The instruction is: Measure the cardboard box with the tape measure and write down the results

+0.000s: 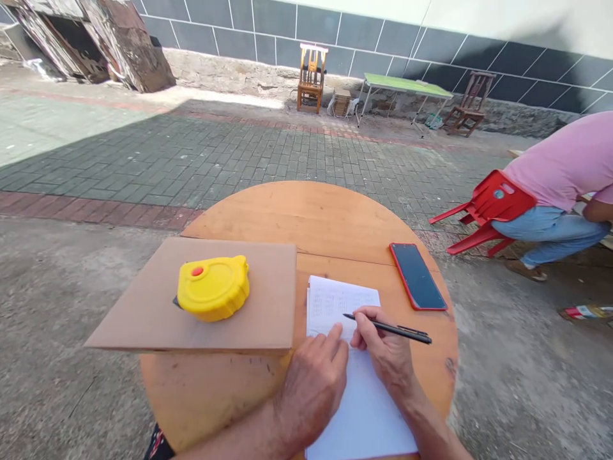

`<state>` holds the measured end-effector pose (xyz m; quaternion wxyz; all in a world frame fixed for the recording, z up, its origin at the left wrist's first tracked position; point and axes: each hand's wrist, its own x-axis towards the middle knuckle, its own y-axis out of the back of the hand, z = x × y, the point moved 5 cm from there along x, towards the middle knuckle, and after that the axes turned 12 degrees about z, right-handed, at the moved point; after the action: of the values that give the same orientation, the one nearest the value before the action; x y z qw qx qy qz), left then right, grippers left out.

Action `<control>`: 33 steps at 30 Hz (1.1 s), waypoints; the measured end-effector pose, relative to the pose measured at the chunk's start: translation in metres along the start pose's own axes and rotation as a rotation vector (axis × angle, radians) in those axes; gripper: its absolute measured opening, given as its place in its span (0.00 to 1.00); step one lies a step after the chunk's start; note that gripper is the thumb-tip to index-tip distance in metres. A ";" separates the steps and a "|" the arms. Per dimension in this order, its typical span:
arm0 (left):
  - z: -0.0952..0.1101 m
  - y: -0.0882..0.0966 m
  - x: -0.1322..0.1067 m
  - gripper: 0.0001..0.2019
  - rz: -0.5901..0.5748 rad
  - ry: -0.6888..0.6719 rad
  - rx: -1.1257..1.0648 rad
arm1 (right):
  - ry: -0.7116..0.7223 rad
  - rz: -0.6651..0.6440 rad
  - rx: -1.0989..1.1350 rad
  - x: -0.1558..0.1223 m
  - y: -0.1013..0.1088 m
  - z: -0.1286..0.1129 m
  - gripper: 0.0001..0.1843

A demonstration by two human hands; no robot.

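Note:
A black pen (405,331) is pinched in my right hand (383,348), its tip just above or on the upper page of a white notepad (364,409). Small rows of writing cover that page; the lower sheet looks mostly blank. My left hand (318,377) rests on the notepad's left edge, index finger stretched toward the writing and the other fingers loosely bent, with nothing visible in it. To its left, a yellow tape measure (213,287) with a red button sits on a closed cardboard box (268,319).
All this lies on a round wooden table (306,217). A phone (418,276) in a red case is near its right edge. Beyond, a person in a pink shirt (560,160) sits on a red plastic chair (502,198). A green folding table (407,85) and wooden chairs (311,80) stand by the wall.

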<state>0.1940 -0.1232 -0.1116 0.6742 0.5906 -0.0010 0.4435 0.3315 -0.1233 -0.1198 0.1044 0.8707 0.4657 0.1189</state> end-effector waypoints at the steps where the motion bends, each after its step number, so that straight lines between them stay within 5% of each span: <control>1: 0.000 -0.001 0.000 0.09 -0.005 -0.001 0.002 | -0.003 -0.004 -0.004 0.000 -0.001 0.004 0.13; 16: -0.001 -0.004 0.001 0.14 -0.087 0.004 0.008 | 0.152 0.011 -0.220 0.000 -0.004 0.002 0.12; 33: -0.003 -0.005 0.001 0.12 -0.048 0.037 -0.016 | 0.122 -0.023 -0.204 0.000 -0.007 0.003 0.11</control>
<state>0.1960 -0.1202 -0.1156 0.6893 0.5766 0.0222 0.4380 0.3270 -0.1193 -0.1247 0.1653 0.8412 0.4667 0.2173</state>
